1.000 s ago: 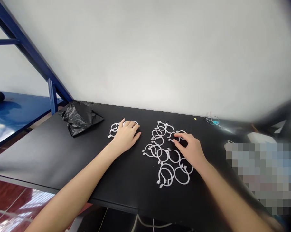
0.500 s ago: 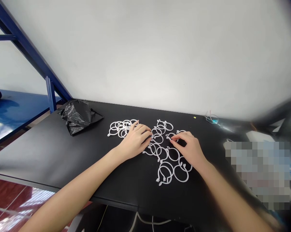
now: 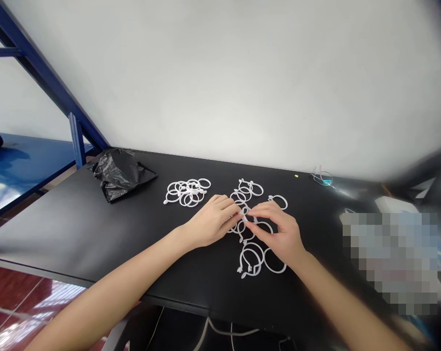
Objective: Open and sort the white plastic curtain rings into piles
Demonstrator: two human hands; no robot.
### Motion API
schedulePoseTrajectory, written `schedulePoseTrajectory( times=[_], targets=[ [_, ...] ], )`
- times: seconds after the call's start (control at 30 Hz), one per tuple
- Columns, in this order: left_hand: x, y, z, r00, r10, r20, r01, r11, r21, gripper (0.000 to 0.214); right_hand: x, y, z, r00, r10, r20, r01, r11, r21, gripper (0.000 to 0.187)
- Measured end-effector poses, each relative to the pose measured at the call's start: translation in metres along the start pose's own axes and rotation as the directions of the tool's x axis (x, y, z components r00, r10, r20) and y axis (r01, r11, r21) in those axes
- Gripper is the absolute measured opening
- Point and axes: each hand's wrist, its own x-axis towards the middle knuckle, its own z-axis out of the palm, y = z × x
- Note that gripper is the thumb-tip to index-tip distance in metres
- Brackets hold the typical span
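Observation:
My left hand (image 3: 215,219) and my right hand (image 3: 279,229) meet over a loose spread of white plastic rings. Between their fingertips is a white ring (image 3: 245,219) with a small tab, pinched by both; much of it is hidden behind the fingers. More thin rings with little clip-like ends lie around and under the hands, such as the overlapping rings (image 3: 252,258) nearer the table's front and a single ring (image 3: 280,202) behind my right hand. To the left of my left hand rests a separate heap of white rings (image 3: 187,192).
A crumpled black plastic bag (image 3: 120,173) lies at the back left of the black table (image 3: 132,229). Clear glasses or a wire loop (image 3: 323,179) sit at the back right, by a blurred-out item (image 3: 392,263). A blue metal frame (image 3: 48,78) rises at the left; cables hang below.
My right hand has moved left with a ring, and my left hand has shifted right and slightly nearer to meet it. The left heap is now fully uncovered.

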Motion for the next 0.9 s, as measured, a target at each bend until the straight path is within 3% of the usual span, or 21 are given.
schedulePoseTrajectory(
  times=[0.17, 0.27, 0.57, 0.9],
  targets=[
    [0.0013, 0.0032, -0.0041, 1.0, 0.006, -0.027, -0.008, 0.995, -0.098, 0.022, -0.0002, -0.0003, -0.004, 0.964, 0.226, 0.138, -0.241, 0.966, 0.099, 0.031],
    [0.0023, 0.0045, -0.006, 0.999, 0.029, -0.017, -0.031, 0.991, -0.13, 0.023, -0.0002, 0.0003, -0.0044, 0.941, 0.286, 0.178, -0.315, 0.936, 0.158, 0.03],
    [0.001, 0.0062, -0.006, 1.0, 0.004, -0.022, -0.007, 0.992, -0.126, 0.028, 0.0005, -0.0033, -0.0045, 0.961, 0.235, 0.146, -0.251, 0.963, 0.096, 0.023],
    [0.0004, 0.0043, -0.0052, 0.997, 0.008, -0.077, -0.014, 0.997, -0.077, 0.016, -0.0001, 0.0001, -0.0035, 0.961, 0.247, 0.125, -0.257, 0.963, 0.076, 0.034]
  ],
)
